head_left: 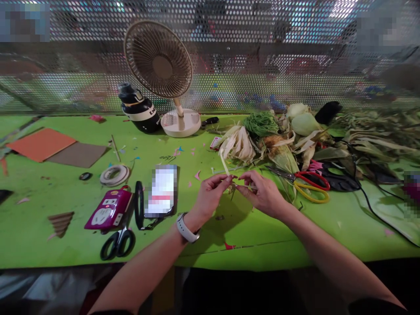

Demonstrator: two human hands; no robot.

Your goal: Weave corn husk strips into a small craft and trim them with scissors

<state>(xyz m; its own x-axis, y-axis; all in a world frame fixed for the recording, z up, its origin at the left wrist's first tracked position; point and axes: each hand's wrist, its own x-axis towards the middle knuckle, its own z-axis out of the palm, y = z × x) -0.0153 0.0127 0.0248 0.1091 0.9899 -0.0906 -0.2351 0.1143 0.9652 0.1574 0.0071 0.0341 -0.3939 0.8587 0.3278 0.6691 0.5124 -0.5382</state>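
Note:
My left hand (213, 194), with a pale watch band at the wrist, pinches a thin pale husk strip (224, 162) that sticks up from its fingertips. Close beside it, my right hand (260, 192) has thumb and fingers closed on a thin pale strand (248, 187). The fingertips of both hands nearly meet above the green table (203, 253). Whether the strip and strand are one piece is too small to tell. Behind the hands lies a bundle of pale husks (241, 146), next to a bunch of green strings (260, 124).
Red-and-yellow-handled scissors (310, 186) lie right of my right hand, near corn husks (284, 164) and a black cable (370, 208). To the left are a phone (161, 190), purple pouch (110, 209), black scissors (118, 244) and tape rolls (114, 175). A fan (180, 122) and bottle (139, 109) stand behind.

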